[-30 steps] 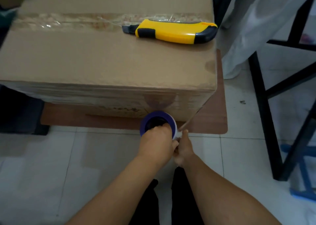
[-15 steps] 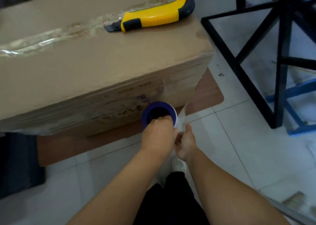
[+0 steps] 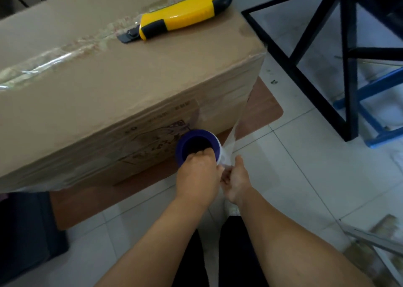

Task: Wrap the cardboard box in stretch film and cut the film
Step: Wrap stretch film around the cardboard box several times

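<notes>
Both grips are closed: the left hand (image 3: 196, 177) curls over the purple-cored stretch film roll (image 3: 197, 146), fingers hooked into its core, while the right hand (image 3: 235, 181) pinches the film (image 3: 236, 125) just right of it. That film runs taut up to the near right corner of the cardboard box (image 3: 122, 73). A yellow utility knife (image 3: 181, 17) lies on the box's far top.

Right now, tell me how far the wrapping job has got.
Done: film already clings to the cardboard box side. In hand: left hand grips the film roll; right hand pinches the stretched film. Left: cutting; the utility knife lies untouched on top.
</notes>
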A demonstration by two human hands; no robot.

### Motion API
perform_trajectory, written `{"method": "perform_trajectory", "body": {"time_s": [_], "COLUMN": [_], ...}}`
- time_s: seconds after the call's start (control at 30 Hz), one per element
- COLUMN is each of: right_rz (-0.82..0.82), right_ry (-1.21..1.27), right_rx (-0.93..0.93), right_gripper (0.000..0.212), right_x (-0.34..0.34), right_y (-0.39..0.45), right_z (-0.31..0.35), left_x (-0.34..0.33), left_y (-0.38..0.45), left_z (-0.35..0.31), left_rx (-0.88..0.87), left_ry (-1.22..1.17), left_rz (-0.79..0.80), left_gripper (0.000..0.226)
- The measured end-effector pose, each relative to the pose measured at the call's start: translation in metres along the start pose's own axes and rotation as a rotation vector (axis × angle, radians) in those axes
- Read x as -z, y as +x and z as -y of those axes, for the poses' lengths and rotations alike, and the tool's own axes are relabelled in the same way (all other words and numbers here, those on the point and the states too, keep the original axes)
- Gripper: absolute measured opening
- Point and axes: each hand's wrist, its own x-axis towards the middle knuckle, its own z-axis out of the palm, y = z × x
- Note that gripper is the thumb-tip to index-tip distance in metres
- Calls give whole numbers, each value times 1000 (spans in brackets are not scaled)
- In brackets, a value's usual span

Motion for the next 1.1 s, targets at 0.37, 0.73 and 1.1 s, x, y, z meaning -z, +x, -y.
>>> {"method": "perform_trajectory", "body": {"time_s": [0.37,0.73,1.1], "right_rz": [-93,-31,-23], "right_ry": [165,158,165], "right_rx": [140,125,139], "right_gripper": [52,54,54], "right_x": [-14,-27,-55], "right_y": [-5,-4,-20], "right_z": [-53,-99,-147], "left_x": [-8,-6,3], "left_y": [-12,-34,-65], "left_z": [46,78,127], "left_rx": [-242,-224,-314], "left_ry": [104,105,140], "left_rz": [-36,-13,-24], "left_gripper": [36,32,32]}}
